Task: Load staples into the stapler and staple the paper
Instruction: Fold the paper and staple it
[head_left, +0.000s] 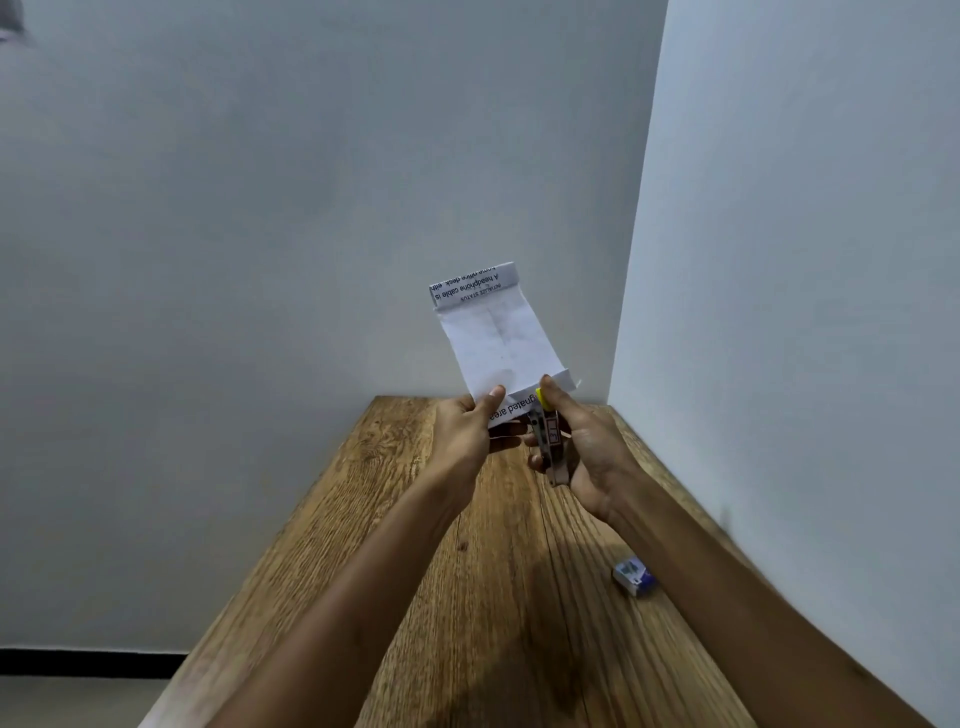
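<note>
A folded white sheet of paper (496, 340) with printed text stands upright in the air over the far end of the wooden table (395, 519). My left hand (467, 426) pinches its lower left corner. My right hand (582, 447) is closed around a small metal stapler (548, 436) with a yellow tip. The stapler's front end meets the paper's lower edge, just right of my left thumb. A small blue and white staple box (635, 576) lies on the table near its right edge, beside my right forearm.
The table stands in a corner, with a pale wall behind it and another along its right side. To the left of the table, the floor and a dark skirting strip (88, 662) lie far below.
</note>
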